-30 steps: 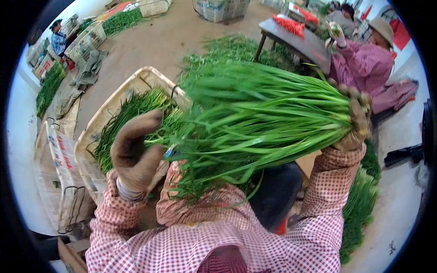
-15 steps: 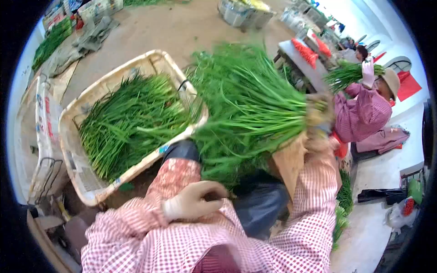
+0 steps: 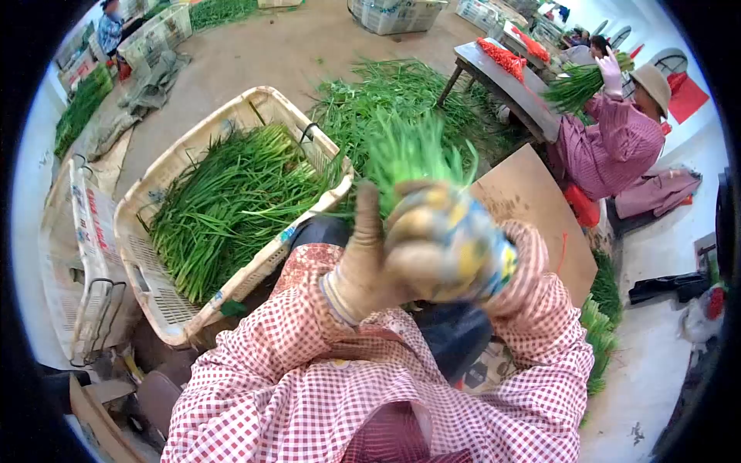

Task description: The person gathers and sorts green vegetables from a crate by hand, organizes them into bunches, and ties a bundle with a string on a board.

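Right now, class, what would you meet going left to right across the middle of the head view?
White crate, crate of greens, left hand, right hand, brown board.

plastic crate (image 3: 170, 305), seemingly cloth gloves (image 3: 359, 266)

Bright, diffuse light, src unclear; far R wall (image 3: 634, 27) palest, soft shadow under table (image 3: 515, 91). Motion blur smears rt hand (image 3: 444, 243) & bunch of greens (image 3: 409, 150); L crate (image 3: 174, 312) much sharper. Fisheye warp bends edges, corners blk, bluish fringe at L rim, far detail mushy.
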### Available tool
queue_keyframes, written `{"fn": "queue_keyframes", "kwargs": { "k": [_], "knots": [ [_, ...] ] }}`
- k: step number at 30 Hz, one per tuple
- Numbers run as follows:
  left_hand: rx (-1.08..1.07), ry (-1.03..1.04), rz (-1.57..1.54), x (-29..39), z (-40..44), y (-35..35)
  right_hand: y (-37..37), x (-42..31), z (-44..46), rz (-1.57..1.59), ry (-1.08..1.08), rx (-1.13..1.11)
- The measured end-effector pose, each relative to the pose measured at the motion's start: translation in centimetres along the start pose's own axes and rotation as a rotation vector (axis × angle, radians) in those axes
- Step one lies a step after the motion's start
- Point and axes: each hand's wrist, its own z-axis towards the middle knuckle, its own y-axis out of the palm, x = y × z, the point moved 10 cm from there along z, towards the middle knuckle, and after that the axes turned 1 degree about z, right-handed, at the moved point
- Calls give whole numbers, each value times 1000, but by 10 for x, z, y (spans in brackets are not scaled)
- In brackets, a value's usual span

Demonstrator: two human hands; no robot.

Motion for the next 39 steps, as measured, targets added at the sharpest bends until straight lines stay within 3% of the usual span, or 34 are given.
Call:
{"fn": "queue_keyframes", "kwargs": {
  "k": [3,5,6,7,9,12,14,16,18,19,21,22,23,27,29,31,32,33,37,39],
  "knots": [
    [-21,-80,213,17,-28,-7,38,-36,24,59,-72,-42],
    [-252,125,-56,41,-30,-3,59,-44,32,79,-90,-31],
    [-305,208,89,51,-33,-3,67,-47,35,89,-97,-27],
    [-326,292,41,54,-37,-4,74,-48,39,96,-103,-24],
    [-186,387,206,73,-45,-34,85,-49,44,117,-107,-25],
    [-120,356,282,68,-37,-40,94,-47,46,167,-97,-23],
    [-173,373,183,69,-25,-54,91,-43,43,210,-70,-5],
    [-253,339,127,69,-16,-46,68,-41,32,287,-27,83],
    [-203,373,127,75,-4,-52,23,-36,7,339,33,294],
    [-175,383,126,76,1,-55,-2,-24,-16,275,195,419],
    [-179,427,137,77,10,-53,-30,12,-111,153,1050,658],
    [-208,456,151,76,13,-48,-19,24,-154,227,1385,641],
    [-238,477,169,74,15,-44,2,42,-189,441,1471,548],
    [-133,224,223,51,33,-56,57,63,-178,638,1251,404],
    [-120,273,239,43,35,-50,56,63,-150,716,1245,419],
    [128,353,470,49,43,-77,82,74,-159,609,1237,388],
    [165,447,407,46,42,-70,82,76,-153,598,1139,463],
    [156,460,413,42,45,-71,84,76,-153,591,1042,533],
    [116,506,437,34,51,-73,116,86,-206,649,1087,724],
    [138,398,447,25,57,-80,103,85,-209,504,1106,646]
  ]
}}
